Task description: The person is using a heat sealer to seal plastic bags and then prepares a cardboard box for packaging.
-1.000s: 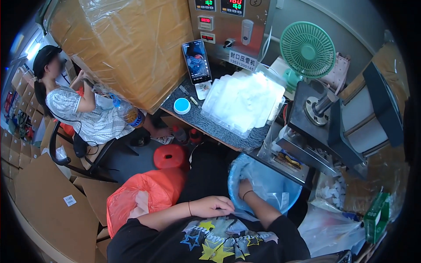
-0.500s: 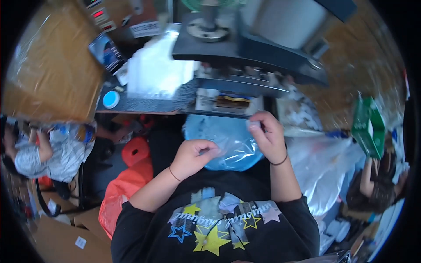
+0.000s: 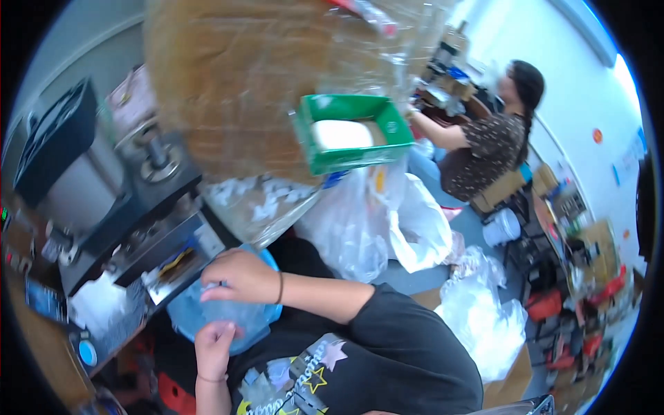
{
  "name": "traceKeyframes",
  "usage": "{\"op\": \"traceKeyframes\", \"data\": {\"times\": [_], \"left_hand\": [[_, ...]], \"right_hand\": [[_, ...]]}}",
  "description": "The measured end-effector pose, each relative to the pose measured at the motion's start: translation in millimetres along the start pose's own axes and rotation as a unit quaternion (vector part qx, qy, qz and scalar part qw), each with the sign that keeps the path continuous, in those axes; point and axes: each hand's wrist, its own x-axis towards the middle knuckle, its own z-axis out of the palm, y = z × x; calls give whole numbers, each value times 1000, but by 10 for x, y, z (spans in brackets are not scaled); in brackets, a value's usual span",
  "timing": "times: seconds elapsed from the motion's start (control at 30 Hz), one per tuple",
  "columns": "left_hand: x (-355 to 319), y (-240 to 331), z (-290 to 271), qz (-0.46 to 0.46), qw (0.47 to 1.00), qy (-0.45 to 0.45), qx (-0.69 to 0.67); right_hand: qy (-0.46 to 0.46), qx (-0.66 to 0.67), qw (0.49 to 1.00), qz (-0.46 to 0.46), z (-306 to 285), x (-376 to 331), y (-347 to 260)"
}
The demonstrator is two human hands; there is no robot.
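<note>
My left hand is over the near side of a round blue basin, thumb and fingers pressed together. Across the basin's middle, my right hand is closed in a pinch, its fingertips toward the machine. A small dark speck shows at those fingertips, too blurred to name. Between the hands lies clear plastic film; whether either hand grips it is hidden. The grey press-like machine stands just beyond the basin, with brown and yellow strips on its lower plate.
A green open box holding something white rests beyond my right arm, against a large brown wrapped board. Clear plastic bags hang below it. White scraps lie on a sheet beside the machine. Another person sits at the far right.
The view has swung to the right, so the machine and basin now appear at the left. My hands stay over the basin, closer together than before.
</note>
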Motion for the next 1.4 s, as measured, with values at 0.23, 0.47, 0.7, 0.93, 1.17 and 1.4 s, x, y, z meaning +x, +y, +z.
{"op": "traceKeyframes", "data": {"times": [0.23, 0.47, 0.7, 0.93, 1.17, 1.4], "left_hand": [[113, 87, 22, -39, 988, -115, -97], [234, -14, -113, -86, 965, -75, -237], [533, 112, -524, -63, 951, -22, -301], [600, 9, -644, 43, 970, 103, -217], [226, -31, -1902, 122, 683, 330, 640], [-92, 7, -1402, 183, 881, 315, 303]], "right_hand": [[-189, -24, 982, -10, -320, 23, 134], [-106, -315, 931, 149, -805, -89, 952], [-164, -117, 973, 114, -761, 16, 942], [-129, 51, 964, 227, -841, -172, 942], [85, -149, 978, 116, -758, -126, 1023], [146, -29, 980, 132, -571, -122, 730]]}}
